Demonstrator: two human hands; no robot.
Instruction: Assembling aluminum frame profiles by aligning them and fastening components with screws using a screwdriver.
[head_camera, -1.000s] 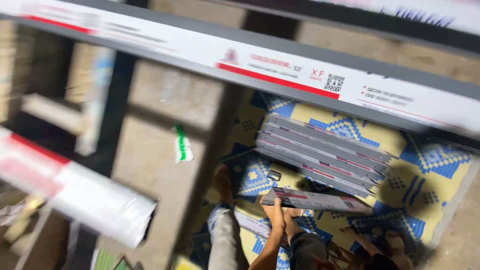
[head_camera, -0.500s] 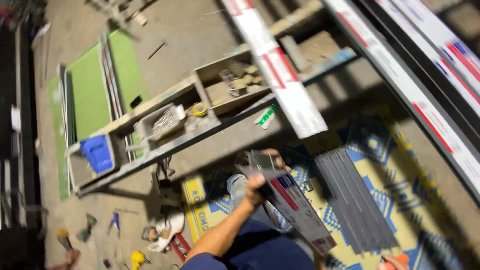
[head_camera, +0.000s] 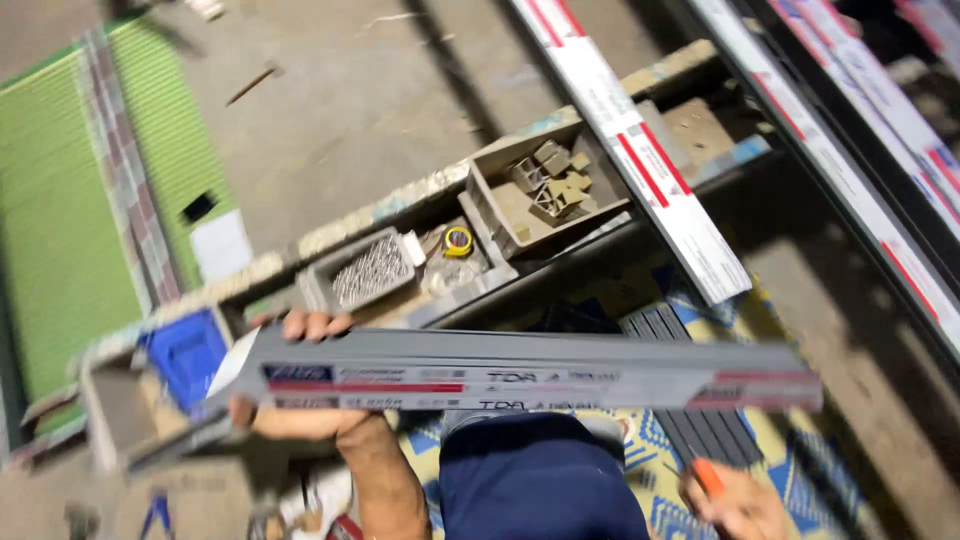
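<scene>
Biggest thing in view is the concrete floor (head_camera: 380, 110), and everything else sits around the long grey profile bar (head_camera: 520, 375) that runs nearly level across the lower half of the shot. Up and left of the bar lies a green ribbed panel (head_camera: 60, 230) flat on the floor, with a patterned strip along its right edge. Above the bar's right half, a white-and-red wrapped length (head_camera: 640, 150) slants down toward it, and more wrapped lengths (head_camera: 860, 130) run along the top right corner. Right behind the bar is a rough wooden tray rack (head_camera: 420, 200) with compartments: one holds small tan blocks (head_camera: 550, 180), one has a pile of screws (head_camera: 372, 268), and a yellow tape measure (head_camera: 457, 241) sits between those two. A blue bin (head_camera: 185, 355) is at the rack's left end, just beside the bar's left tip. Under the bar there's a yellow and blue patterned mat (head_camera: 650, 300) with a stack of dark grey strips (head_camera: 700, 440) on it, plus the person's dark blue trousers (head_camera: 535, 480). The left hand (head_camera: 300, 400) is wrapped around the bar near its left end, fingers curled over the top edge, firm grip. The right hand (head_camera: 735, 500) is below the bar's right part, with something orange (head_camera: 708, 478) against it, but it's too blurred to tell how closed it is.
</scene>
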